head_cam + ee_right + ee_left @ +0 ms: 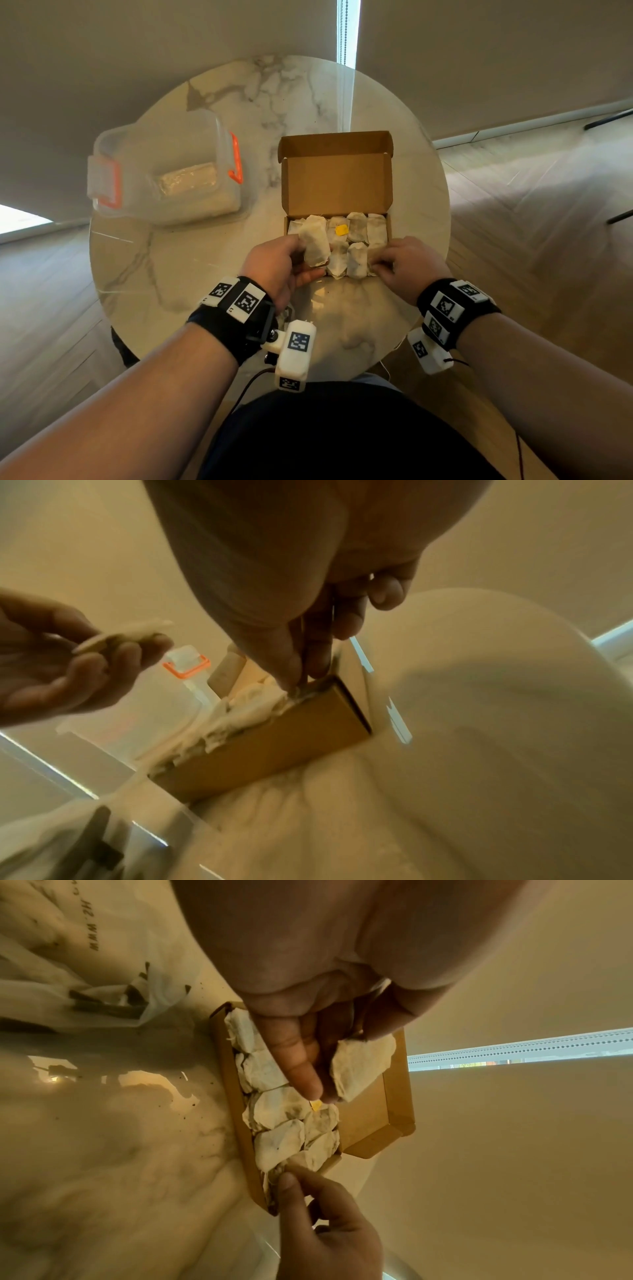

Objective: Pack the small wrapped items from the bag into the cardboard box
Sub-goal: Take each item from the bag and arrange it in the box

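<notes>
The open cardboard box (337, 181) sits mid-table with its lid standing up at the back. Several white wrapped items (356, 226) fill its bottom; one shows a yellow tag (342, 230). My left hand (301, 260) pinches another wrapped item (315, 245) above the box's near left part; the left wrist view shows this item (363, 1066) between thumb and fingers. My right hand (383, 265) is at the near right corner, thumb and forefinger (301, 680) pinching a packed item (274, 1175) there. The translucent bag (68, 961) lies on the table beside the box's end.
A clear plastic container (164, 171) with orange clasps (236, 157) stands on the left of the round marble table (239, 102), a pale block inside it. Wooden floor surrounds the table, and its near edge is close to my body.
</notes>
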Demonstrator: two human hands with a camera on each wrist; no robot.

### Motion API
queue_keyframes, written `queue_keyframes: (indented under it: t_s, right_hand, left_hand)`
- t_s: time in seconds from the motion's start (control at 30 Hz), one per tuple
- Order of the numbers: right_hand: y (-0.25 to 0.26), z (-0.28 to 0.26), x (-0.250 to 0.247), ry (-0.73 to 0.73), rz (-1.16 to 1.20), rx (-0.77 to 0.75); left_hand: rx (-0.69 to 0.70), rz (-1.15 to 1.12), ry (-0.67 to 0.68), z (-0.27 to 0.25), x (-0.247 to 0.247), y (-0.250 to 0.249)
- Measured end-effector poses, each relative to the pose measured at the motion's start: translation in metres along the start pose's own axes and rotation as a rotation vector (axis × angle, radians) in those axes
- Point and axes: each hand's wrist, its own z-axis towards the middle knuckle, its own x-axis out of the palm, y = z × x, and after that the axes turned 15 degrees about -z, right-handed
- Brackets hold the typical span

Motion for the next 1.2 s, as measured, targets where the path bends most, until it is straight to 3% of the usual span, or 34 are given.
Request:
queue_keyframes:
  t_s: [0.07,0.17,0.37,0.6,0.7,0.83,1.03,1.2]
  right_hand:
    - [0.004,-0.001,-0.011,-0.04,0.077,0.019]
    - [0.019,-0.002,-0.038,-0.114,0.402,0.07]
    - [0.034,0.004,-0.062,0.02,0.871,0.174]
    - [0.017,0.005,-0.044,-0.05,0.955,0.313]
    - [0.024,0.006,-0.043,0.056,1.074,0.259]
    - [0.038,0.011,-0.041,0.013,0.932,0.167]
    - [0.007,0.024,-0.03,-0.131,0.614,0.382]
    - [0.0,0.035,-0.021,-0.098,0.511,0.371]
  left_hand:
    - [0.011,0.038,0.031,-0.001,0.004,0.003]
    - [0.043,0.16,0.112,-0.003,0.01,0.007]
    - [0.083,0.224,0.169,-0.003,0.023,0.012]
    - [0.086,0.244,0.065,0.008,0.012,0.013]
    - [0.097,0.232,0.07,0.008,0.008,0.015]
    - [0.108,0.239,0.077,0.011,0.009,0.017]
    - [0.082,0.165,-0.005,0.018,-0.015,0.008]
    - [0.039,0.167,-0.035,0.016,-0.036,0.006]
